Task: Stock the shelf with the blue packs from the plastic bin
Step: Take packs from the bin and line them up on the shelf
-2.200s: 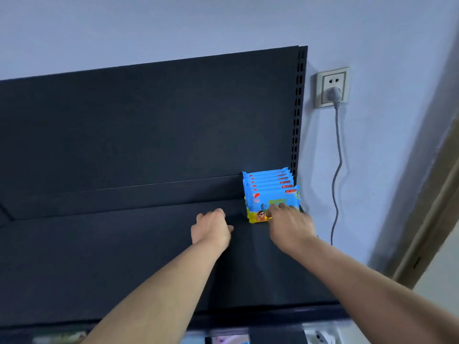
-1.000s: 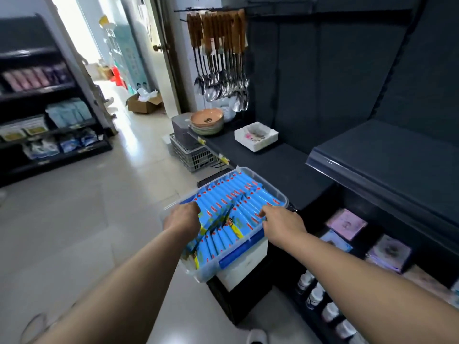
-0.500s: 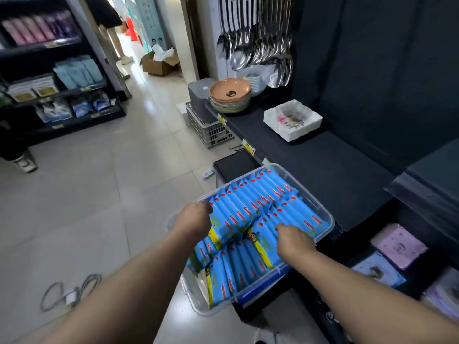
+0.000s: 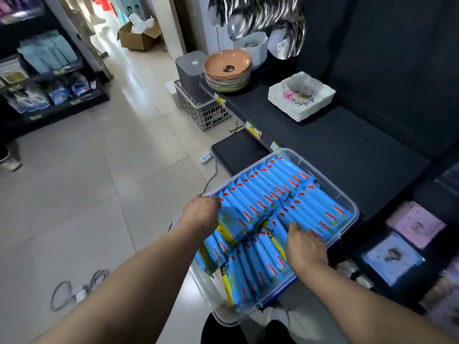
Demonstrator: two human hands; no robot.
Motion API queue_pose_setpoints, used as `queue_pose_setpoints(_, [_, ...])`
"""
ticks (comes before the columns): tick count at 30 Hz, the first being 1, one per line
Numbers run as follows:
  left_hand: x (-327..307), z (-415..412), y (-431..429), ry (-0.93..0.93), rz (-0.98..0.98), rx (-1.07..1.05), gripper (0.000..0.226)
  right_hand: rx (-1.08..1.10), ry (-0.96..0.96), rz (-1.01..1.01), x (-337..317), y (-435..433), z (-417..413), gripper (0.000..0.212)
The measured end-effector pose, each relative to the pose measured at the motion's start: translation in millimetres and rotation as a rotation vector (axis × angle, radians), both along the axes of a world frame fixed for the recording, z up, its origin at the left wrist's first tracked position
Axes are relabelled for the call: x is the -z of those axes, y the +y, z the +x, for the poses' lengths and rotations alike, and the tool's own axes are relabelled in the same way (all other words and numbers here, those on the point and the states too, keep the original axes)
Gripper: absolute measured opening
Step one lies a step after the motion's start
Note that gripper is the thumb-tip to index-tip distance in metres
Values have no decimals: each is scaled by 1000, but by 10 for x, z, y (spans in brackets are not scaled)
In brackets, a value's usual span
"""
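A clear plastic bin (image 4: 325, 171) sits in front of me, filled with two rows of blue packs (image 4: 273, 194) standing on edge. My left hand (image 4: 201, 216) is at the bin's left side, its fingers curled round a few packs of the left row, which tilt upward. My right hand (image 4: 306, 247) reaches into the near right row, with thumb and fingers pushed down around several packs. The dark shelf (image 4: 347, 150) runs along the right, behind the bin.
On the shelf stand stacked orange bowls (image 4: 227, 68) and white square dishes (image 4: 301, 95), with metal ladles (image 4: 260, 18) hanging above. A grey crate (image 4: 203, 112) and loose cables (image 4: 77, 289) lie on the tiled floor. Pink and blue packets (image 4: 414, 224) fill a lower shelf at right.
I turned from the top shelf, where a row of blue packs stood, down to the bin. Both hands moved from the bin's edges into the packs and closed on them.
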State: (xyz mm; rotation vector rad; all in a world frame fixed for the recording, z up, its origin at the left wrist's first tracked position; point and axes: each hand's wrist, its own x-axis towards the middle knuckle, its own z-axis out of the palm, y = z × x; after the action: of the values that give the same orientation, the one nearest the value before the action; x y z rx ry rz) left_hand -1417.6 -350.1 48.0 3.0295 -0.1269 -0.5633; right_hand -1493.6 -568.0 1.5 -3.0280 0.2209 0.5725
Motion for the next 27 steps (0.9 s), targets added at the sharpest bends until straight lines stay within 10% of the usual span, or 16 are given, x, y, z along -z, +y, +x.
queue_pose_setpoints(9, [183, 184, -85, -69, 188, 515, 45, 121, -152, 128, -334, 5, -59, 25])
queue_pose_setpoints(27, [263, 323, 106, -127, 372, 668, 45, 162, -223, 103, -407, 101, -279, 50])
